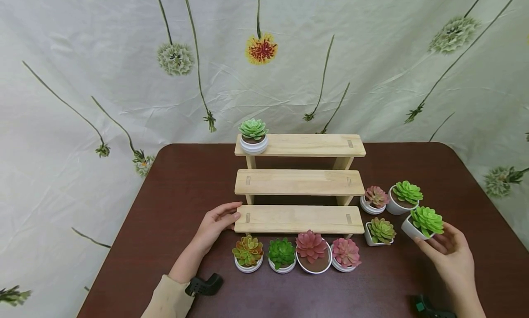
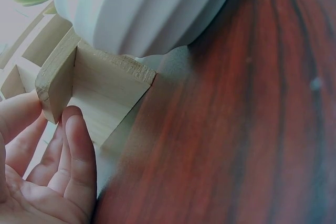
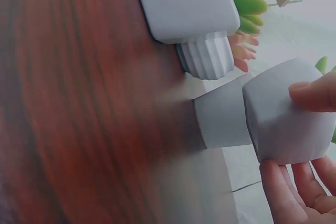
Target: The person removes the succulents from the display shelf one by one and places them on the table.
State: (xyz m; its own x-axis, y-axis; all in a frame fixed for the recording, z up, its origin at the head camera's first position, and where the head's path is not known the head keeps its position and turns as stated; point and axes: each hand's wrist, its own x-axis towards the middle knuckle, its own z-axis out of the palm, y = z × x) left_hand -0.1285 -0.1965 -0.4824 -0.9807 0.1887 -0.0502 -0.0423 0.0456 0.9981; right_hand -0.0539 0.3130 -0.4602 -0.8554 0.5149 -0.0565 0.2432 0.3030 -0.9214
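Note:
A three-tier wooden plant stand [image 1: 299, 182] stands on the dark table. My left hand [image 1: 219, 220] pinches the left end of its lowest board; in the left wrist view the fingers lie on both sides of the board end [image 2: 56, 80]. On the right, my right hand [image 1: 452, 256] grips a bright green potted succulent [image 1: 425, 221] by its white squarish pot [image 3: 289, 111], between thumb and fingers. The pot is tilted and held above the table. Another green succulent [image 1: 405, 195] in a round white pot stands just behind it. On the top board's left end sits a pale green succulent [image 1: 253, 136].
Before the stand stand an orange-green succulent [image 1: 248, 253], a dark green one [image 1: 282, 253], a large red one [image 1: 312, 249] and a pink one [image 1: 346, 254]. Right of the stand are a reddish succulent [image 1: 374, 198] and a yellow-green one [image 1: 380, 231]. A flowered cloth [image 1: 289, 93] hangs behind the table.

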